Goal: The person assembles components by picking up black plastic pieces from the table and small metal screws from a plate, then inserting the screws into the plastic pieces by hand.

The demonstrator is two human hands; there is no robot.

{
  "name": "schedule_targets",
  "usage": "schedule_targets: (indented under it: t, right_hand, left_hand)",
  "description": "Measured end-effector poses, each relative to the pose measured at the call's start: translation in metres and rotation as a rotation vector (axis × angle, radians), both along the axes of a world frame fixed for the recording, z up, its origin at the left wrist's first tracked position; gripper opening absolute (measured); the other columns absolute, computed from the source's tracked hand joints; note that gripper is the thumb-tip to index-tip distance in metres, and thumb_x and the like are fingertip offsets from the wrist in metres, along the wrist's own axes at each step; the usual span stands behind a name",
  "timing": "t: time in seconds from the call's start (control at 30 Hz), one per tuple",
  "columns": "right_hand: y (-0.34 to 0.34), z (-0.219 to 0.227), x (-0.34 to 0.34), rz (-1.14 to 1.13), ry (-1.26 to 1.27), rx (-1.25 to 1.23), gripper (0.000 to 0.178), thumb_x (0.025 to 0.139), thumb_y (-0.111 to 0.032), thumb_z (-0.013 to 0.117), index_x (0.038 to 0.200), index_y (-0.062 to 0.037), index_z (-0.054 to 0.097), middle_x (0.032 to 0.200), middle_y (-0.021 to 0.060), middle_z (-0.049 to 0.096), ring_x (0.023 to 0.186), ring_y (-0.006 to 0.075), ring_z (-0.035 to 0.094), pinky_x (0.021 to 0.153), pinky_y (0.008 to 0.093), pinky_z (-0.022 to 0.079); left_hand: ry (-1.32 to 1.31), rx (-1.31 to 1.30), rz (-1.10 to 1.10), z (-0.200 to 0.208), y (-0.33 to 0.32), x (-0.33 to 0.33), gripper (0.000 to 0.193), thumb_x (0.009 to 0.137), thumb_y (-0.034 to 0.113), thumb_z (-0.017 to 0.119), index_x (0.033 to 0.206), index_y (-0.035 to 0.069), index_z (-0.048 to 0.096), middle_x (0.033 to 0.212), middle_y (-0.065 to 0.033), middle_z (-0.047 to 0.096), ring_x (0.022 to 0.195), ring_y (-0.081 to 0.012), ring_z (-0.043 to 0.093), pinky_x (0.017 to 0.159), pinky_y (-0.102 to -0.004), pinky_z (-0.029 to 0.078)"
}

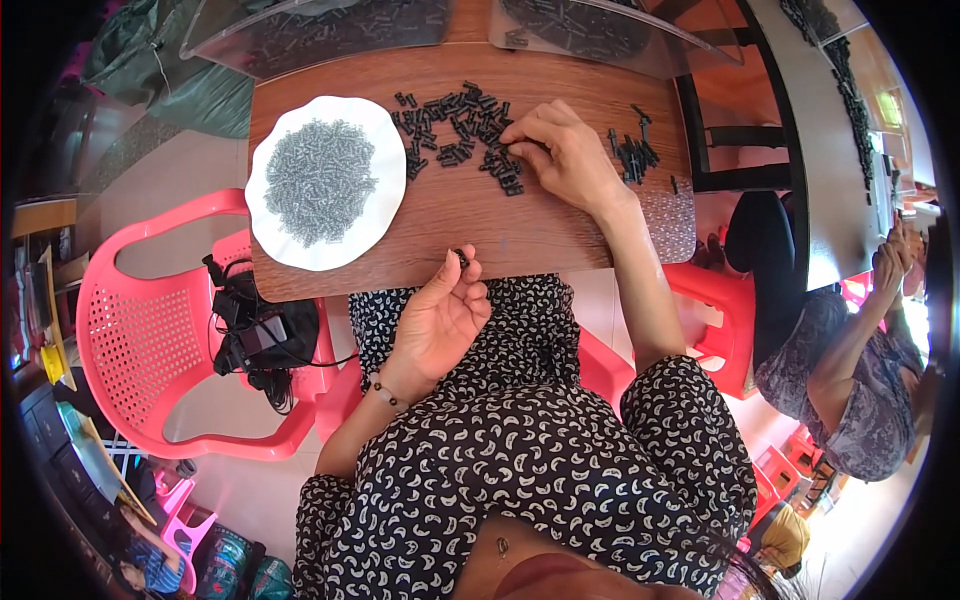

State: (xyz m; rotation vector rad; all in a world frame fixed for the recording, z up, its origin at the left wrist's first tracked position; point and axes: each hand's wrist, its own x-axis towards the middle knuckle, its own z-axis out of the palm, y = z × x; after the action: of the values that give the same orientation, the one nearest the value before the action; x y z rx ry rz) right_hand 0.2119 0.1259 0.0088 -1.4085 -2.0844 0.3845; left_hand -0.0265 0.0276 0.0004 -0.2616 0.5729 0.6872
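My left hand is held palm up at the table's near edge, its thumb and forefinger pinching a small black part. Stretched out over the table, my right hand has its thumb and forefinger closed at the right side of a loose pile of small black tubular parts. A similar black piece seems to be between those fingertips, though they partly hide it. Left of the pile, a white scalloped plate bears a heap of small clear tubular pieces.
Beyond my right wrist lies a smaller group of black parts on the wooden table. Two clear bins of dark parts stand along the far edge. A pink chair with black cables is at left; another person sits at right.
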Motion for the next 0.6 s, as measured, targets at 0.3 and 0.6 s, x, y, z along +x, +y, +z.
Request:
schedule_targets:
  t: [0.3, 0.6]
  right_hand:
    - [-0.0009, 0.0061, -0.0002, 0.035, 0.016, 0.004, 0.015, 0.076, -0.004, 0.069, 0.091, -0.0058, 0.066, 0.089, 0.0075, 0.063, 0.087, 0.0278, 0.057, 0.076, 0.0362, 0.048]
    - [0.0005, 0.0027, -0.0028, 0.070, -0.108, 0.059, 0.016, 0.077, -0.005, 0.068, 0.093, -0.0068, 0.066, 0.088, 0.0069, 0.062, 0.087, 0.0280, 0.056, 0.074, 0.0362, 0.048]
  left_hand:
    - [-0.013, -0.005, 0.001, -0.0007, -0.0002, -0.0001, 0.023, 0.092, 0.026, 0.064, 0.107, 0.009, 0.060, 0.089, 0.0011, 0.061, 0.075, -0.0104, 0.052, 0.070, -0.0225, 0.045]
    - [-0.009, -0.008, 0.007, -0.0018, -0.0011, -0.0001, 0.023, 0.092, 0.026, 0.064, 0.106, 0.009, 0.061, 0.088, 0.0011, 0.061, 0.075, -0.0103, 0.052, 0.070, -0.0224, 0.045]
